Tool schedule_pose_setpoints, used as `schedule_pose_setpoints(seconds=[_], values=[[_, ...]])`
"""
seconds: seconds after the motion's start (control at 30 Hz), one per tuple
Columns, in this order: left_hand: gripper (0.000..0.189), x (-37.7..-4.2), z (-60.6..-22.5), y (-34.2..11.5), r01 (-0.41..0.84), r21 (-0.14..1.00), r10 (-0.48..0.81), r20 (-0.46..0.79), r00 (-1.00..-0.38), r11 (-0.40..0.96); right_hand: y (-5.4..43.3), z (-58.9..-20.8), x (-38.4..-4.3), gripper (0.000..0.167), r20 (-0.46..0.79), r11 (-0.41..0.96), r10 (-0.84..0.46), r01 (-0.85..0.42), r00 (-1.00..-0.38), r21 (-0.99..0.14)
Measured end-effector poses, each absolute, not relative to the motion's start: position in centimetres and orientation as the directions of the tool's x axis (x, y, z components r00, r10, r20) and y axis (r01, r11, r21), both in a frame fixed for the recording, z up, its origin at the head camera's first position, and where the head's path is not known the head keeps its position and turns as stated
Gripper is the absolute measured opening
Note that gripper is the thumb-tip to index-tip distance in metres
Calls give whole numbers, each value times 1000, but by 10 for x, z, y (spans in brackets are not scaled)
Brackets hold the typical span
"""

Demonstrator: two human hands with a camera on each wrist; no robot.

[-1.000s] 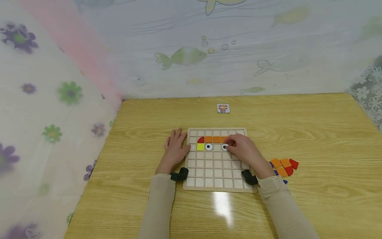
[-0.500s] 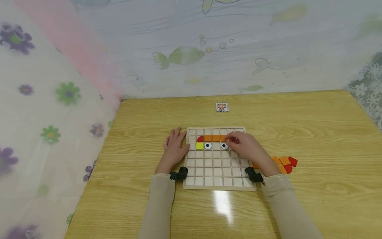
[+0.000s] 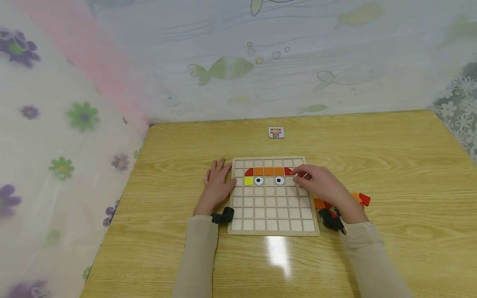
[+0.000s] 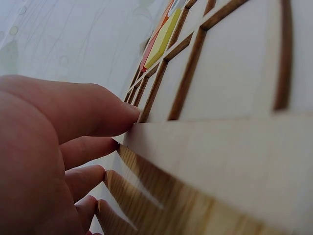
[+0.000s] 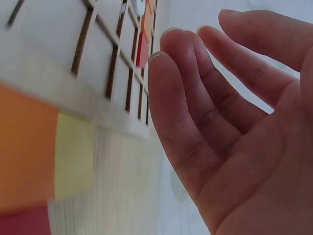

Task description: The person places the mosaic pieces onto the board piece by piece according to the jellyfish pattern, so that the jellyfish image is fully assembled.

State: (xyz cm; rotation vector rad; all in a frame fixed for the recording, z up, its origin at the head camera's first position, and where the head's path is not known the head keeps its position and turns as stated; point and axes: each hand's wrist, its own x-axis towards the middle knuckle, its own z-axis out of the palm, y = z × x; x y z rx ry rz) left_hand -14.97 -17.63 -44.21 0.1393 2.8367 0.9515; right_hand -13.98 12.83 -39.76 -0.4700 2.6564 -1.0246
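Note:
A wooden grid board (image 3: pixel 273 233) lies on the table. Its second row holds a red rounded tile (image 3: pixel 249 172), several orange square tiles (image 3: pixel 268 171) and another red rounded tile (image 3: pixel 287 171). Below them sit a yellow square tile (image 3: pixel 248 181) and two eye tiles, one left (image 3: pixel 258 181) and one right (image 3: pixel 279 181). My left hand (image 3: pixel 218 184) rests at the board's left edge, thumb (image 4: pixel 122 115) on the rim. Over the board's upper right, beside the right red tile, is my right hand (image 3: pixel 322 183); its fingers (image 5: pixel 166 98) are loosely bent with nothing between them.
Loose tiles lie on the table right of the board, including an orange tile (image 3: pixel 319 203) and a red one (image 3: pixel 364 199), partly hidden by the right forearm. A small patterned card (image 3: pixel 276 132) lies beyond the board. Printed fabric (image 3: pixel 223 95) hangs behind the table.
My right hand has drawn away to the right, and the right red rounded tile now shows in the row, let go. The left hand has stayed at the board's edge.

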Motion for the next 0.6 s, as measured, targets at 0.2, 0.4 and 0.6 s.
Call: schedule_pose_setpoints(seconds=[0.2,0.4,0.6], values=[[55,-150,-443,-175,38,600,132,-114,-985,799,146,-399,-135,26,-150,711,-378,-183,-914,-679],[55,-150,-441,-176,45,602,137,-107,-985,797,161,-401,-133,28,-187,719,-361,-145,-914,-679],[54,-149,-440,-176,48,612,141,-105,-984,790,172,-404,-132,29,-188,739,-362,-159,-913,-654]])
